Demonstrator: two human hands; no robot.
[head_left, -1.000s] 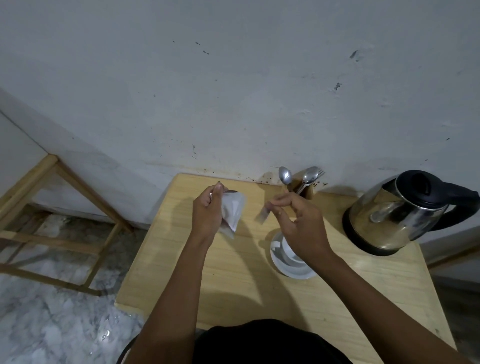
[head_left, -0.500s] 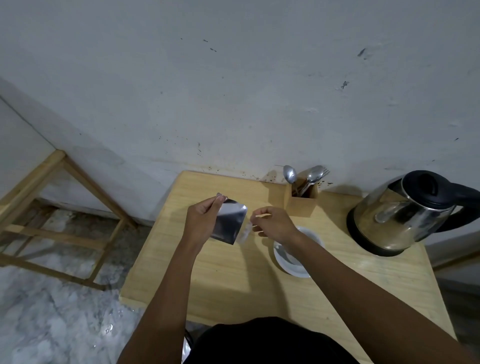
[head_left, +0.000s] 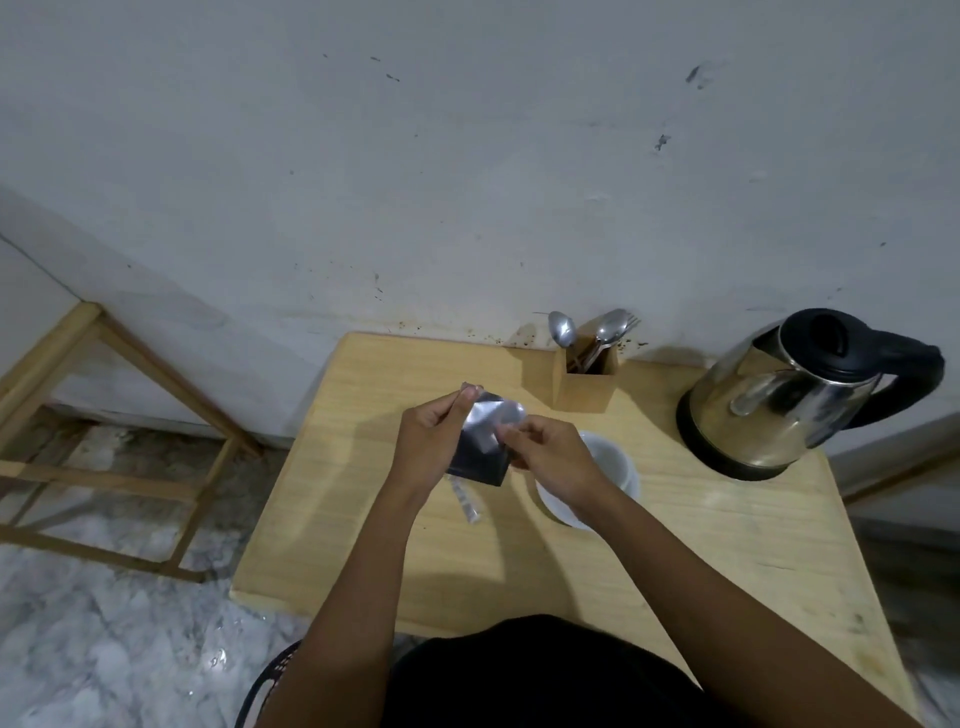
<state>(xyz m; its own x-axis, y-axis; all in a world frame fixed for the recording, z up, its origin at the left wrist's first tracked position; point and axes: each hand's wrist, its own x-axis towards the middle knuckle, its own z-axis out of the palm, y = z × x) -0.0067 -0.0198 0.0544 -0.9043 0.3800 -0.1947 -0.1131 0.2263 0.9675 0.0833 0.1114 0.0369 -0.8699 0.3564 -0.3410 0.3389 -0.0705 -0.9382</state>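
Silver foil sachet, flat and square, is held in the air above the light wooden table, just left of the white round cup. The left hand pinches its upper left corner between thumb and fingers. The right hand pinches the upper right edge, with its fingers curled on the foil. To do this step well, I think both hands should pull the mouth open gently and hold it upward, so nothing spills before the sachet is over the cup. A narrow foil strip lies on the table under it.
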